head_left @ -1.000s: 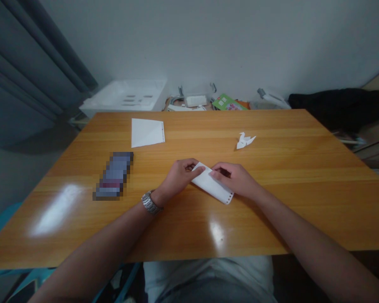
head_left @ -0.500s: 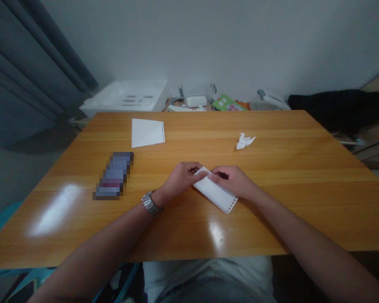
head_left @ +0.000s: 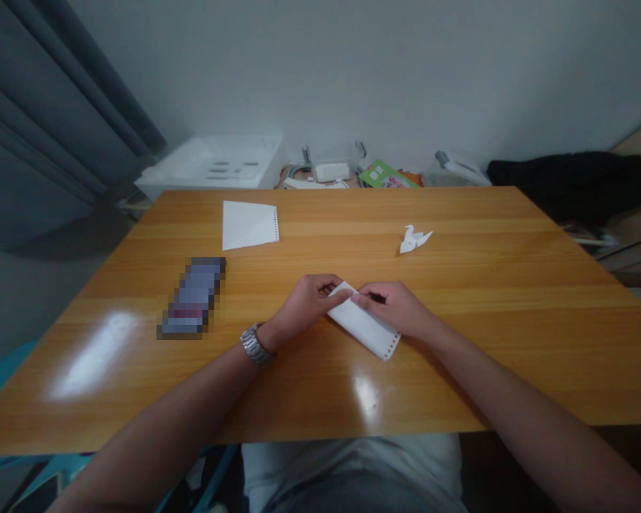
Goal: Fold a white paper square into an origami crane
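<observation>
A folded white sheet of paper [head_left: 366, 325] lies slantwise between my hands, its row of punched holes at the near right end. My left hand [head_left: 313, 299] grips its far left end, thumb on top and the other fingers partly hidden behind. My right hand [head_left: 394, 308] pinches the paper's upper edge, its thumb tip close to the left thumb. Curled under, the right fingers are mostly out of sight. A folded paper bird [head_left: 414, 239] stands beyond my right hand, apart from it.
Another white sheet [head_left: 250, 225] with punched holes rests at the back left of the wooden table [head_left: 320, 399]. Nearer to me on the left is a pixelated phone-like object [head_left: 193, 296]. Behind the table are a white plastic tray [head_left: 219, 160] and a green booklet [head_left: 387, 174].
The folded paper's near right end has shifted very slightly left. Both hands hold nearly the same position and grip.
</observation>
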`<state>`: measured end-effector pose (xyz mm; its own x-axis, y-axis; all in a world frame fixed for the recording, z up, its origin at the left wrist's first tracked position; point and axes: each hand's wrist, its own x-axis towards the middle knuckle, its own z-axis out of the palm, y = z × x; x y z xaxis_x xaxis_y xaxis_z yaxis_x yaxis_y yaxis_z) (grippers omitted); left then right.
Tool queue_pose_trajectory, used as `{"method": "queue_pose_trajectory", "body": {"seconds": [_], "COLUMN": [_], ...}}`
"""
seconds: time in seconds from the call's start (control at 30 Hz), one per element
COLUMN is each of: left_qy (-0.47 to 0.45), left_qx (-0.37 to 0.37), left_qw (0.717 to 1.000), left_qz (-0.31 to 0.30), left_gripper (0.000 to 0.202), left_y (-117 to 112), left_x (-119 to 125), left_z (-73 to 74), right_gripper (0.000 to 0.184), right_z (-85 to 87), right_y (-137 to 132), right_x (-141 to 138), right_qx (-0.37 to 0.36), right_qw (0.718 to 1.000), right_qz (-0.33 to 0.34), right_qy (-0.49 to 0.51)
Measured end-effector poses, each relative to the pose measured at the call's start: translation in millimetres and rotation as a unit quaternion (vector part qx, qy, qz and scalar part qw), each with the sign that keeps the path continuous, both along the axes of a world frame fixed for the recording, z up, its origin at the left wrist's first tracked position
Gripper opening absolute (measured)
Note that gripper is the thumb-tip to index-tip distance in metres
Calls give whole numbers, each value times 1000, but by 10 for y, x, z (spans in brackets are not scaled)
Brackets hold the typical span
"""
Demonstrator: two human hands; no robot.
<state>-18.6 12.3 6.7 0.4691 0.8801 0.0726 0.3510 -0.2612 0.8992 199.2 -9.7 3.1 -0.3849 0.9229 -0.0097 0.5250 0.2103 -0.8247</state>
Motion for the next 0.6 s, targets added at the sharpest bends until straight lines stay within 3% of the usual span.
{"method": "queue_pose_trajectory", "body": {"seconds": [0.27,0.6], "left_qy": [-27,-112], "left_qx": [-32,-74], "left_qw": [999,991], "left_qz": [1,30], "left_gripper": [30,36], "left_y": [7,19], "left_x": [5,8], "left_z": [-54,-19], "right_gripper": [34,35], "right_z": [9,-27], "right_y": [-5,28], "right_x": [-4,32], "right_qx": [-4,22], "right_qw": [1000,999], "right_qz": [-6,-42], "right_qy": [11,23]}}
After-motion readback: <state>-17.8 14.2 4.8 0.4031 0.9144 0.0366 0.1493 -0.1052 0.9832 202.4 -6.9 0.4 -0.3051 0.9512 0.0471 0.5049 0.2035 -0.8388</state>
